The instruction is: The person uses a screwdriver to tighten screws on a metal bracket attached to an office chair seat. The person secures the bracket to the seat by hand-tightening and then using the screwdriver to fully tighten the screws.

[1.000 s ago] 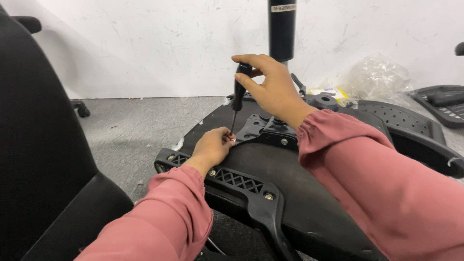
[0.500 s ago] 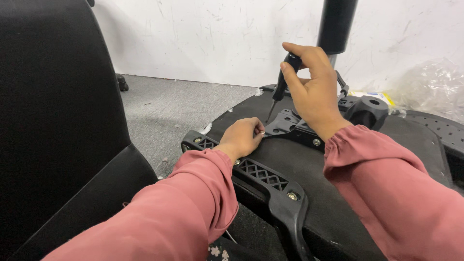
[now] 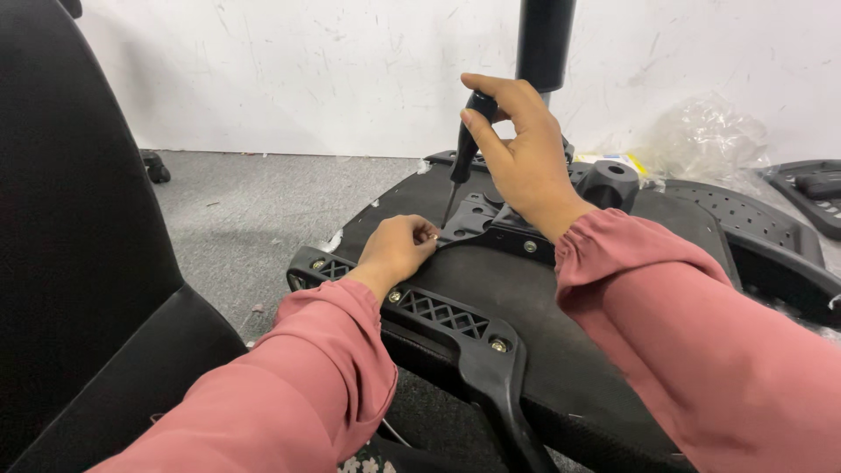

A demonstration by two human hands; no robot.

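Right hand (image 3: 526,162) is clenching the screwdriver (image 3: 462,162) upright mid-frame; left hand (image 3: 399,250) is pinching the screw (image 3: 432,236) steady—keep it vertical.

1. The left hand (image 3: 396,250) covers the screwdriver (image 3: 462,162) tip and whatever its fingers pinch.
2. The right hand (image 3: 524,153) hides most of the screwdriver's handle.
3. The top edge cuts off the black cylinder (image 3: 544,39).
4. The right edge crops a black part (image 3: 810,188).
5. The bottom edge cuts off the armrest (image 3: 455,337) and both sleeves.
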